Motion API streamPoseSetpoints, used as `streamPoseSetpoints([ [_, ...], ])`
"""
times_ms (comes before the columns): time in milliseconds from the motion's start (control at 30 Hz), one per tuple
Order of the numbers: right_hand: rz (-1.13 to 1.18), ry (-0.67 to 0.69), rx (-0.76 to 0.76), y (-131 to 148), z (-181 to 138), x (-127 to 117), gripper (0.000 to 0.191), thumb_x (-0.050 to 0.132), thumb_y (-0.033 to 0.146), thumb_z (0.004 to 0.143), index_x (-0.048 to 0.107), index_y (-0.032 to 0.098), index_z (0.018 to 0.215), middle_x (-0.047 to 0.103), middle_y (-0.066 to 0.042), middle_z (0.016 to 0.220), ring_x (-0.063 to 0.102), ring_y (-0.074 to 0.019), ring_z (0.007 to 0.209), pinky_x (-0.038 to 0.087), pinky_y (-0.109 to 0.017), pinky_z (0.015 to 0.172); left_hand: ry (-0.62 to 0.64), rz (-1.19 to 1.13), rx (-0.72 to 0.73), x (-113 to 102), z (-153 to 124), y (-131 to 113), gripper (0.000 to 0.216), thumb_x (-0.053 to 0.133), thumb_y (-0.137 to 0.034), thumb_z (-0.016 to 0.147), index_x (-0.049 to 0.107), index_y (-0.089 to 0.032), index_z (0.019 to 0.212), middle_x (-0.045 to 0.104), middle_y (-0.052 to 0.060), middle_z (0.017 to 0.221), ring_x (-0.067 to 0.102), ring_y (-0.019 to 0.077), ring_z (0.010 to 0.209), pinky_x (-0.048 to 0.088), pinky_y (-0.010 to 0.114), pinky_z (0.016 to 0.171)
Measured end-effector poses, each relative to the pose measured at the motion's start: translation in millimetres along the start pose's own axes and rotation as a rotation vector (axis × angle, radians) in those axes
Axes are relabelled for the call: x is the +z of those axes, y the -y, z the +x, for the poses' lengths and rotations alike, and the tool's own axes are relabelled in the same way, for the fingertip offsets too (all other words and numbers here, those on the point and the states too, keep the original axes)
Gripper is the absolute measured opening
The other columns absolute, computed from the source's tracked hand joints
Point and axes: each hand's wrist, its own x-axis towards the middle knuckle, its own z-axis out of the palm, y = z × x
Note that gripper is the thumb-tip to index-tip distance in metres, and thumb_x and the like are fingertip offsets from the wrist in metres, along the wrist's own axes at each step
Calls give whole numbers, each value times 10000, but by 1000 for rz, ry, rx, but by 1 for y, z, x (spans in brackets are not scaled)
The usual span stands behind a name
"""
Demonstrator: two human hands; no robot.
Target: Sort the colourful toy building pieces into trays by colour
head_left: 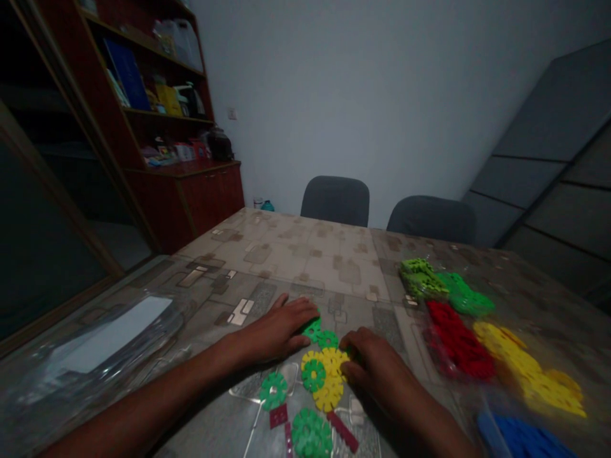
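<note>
My left hand (281,327) lies palm down on the table, fingers curled over a green toothed disc (312,329) at the top of a small flat assembly. My right hand (377,366) rests at the assembly's right side, fingers bent against a yellow disc (334,362). The assembly joins green and yellow plastic discs, with a green one (314,374) in its middle. Below it lie a loose green disc (273,390), a larger green cluster (311,434) and dark red strips (342,431).
Bags of sorted pieces sit to the right: light green (420,277), green (465,296), red (458,346), yellow (529,369), blue (525,439). A clear plastic bag (95,343) lies at left. Two grey chairs (335,200) stand behind the patterned table (296,254). A wooden shelf unit (157,127) stands at far left.
</note>
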Motion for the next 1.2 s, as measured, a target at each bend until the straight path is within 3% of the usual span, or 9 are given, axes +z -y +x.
streamPoseSetpoints([
  [100, 9, -2, -25, 4, -1, 1, 226, 588, 148, 837, 664, 200, 1043, 646, -65, 1028, 609, -215, 951, 406, -295, 823, -25, -55, 49, -7, -3, -6, 361, 663, -190, 893, 603, -209, 1248, 654, 116, 1264, 569, 316, 1229, 350, 522, 1129],
  [200, 23, -28, -34, 11, -1, 2, 169, 574, 142, 861, 658, 201, 995, 650, -62, 1016, 618, -210, 953, 409, -288, 824, -36, -99, 82, -11, -5, -5, 315, 648, -134, 868, 626, -206, 1174, 660, 96, 1166, 604, 274, 1114, 461, 390, 994],
  [400, -128, -67, 69, 16, 2, -5, 195, 535, 108, 914, 664, 168, 1046, 633, -112, 1097, 608, -249, 1043, 419, -312, 877, -50, -72, 86, -10, -6, 2, 209, 620, -192, 931, 643, -212, 1138, 680, 85, 1086, 615, 268, 1033, 462, 374, 939],
  [567, -187, -83, 93, 6, 8, -6, 208, 517, 109, 937, 670, 159, 1070, 634, -117, 1102, 604, -258, 1068, 414, -314, 897, -73, -20, 71, -6, -1, -3, 319, 675, -313, 931, 609, -207, 1225, 664, 124, 1200, 586, 309, 1115, 434, 396, 973],
  [667, -197, -88, 102, 3, 9, -7, 204, 525, 119, 938, 670, 146, 1079, 638, -126, 1101, 609, -266, 1060, 417, -323, 887, -57, -11, 35, -5, 5, -5, 126, 608, -259, 964, 666, -201, 1060, 704, 104, 1030, 615, 287, 996, 430, 387, 929],
  [800, -150, -106, 56, 6, 8, -9, 193, 529, 115, 936, 670, 154, 1062, 655, -109, 1087, 623, -241, 1040, 417, -303, 878, -111, -64, -54, -13, 6, -5, 183, 525, -220, 988, 687, -170, 918, 704, 104, 924, 626, 275, 926, 430, 377, 879],
  [900, -107, -104, 21, 12, 10, -8, 178, 537, 112, 927, 675, 160, 1029, 669, -100, 1051, 634, -227, 989, 418, -295, 846, -104, -170, -93, -19, 0, -5, 161, 557, -229, 959, 698, -157, 930, 721, 76, 931, 656, 228, 883, 462, 294, 797],
  [1033, -119, -51, -2, 19, 19, -5, 174, 571, 101, 890, 682, 170, 1004, 678, -91, 1029, 629, -227, 968, 409, -293, 817, -20, -267, -126, -16, -5, -4, 110, 624, -192, 857, 714, -149, 904, 709, 14, 796, 653, 175, 726, 444, 222, 637],
  [1200, -116, -11, -3, 21, 37, -1, 195, 653, 105, 838, 676, 172, 1019, 669, -92, 1045, 613, -220, 961, 394, -286, 814, -10, -231, -151, -11, -6, -2, 253, 713, -181, 757, 706, -180, 1010, 709, 24, 946, 639, 219, 889, 442, 272, 775],
])
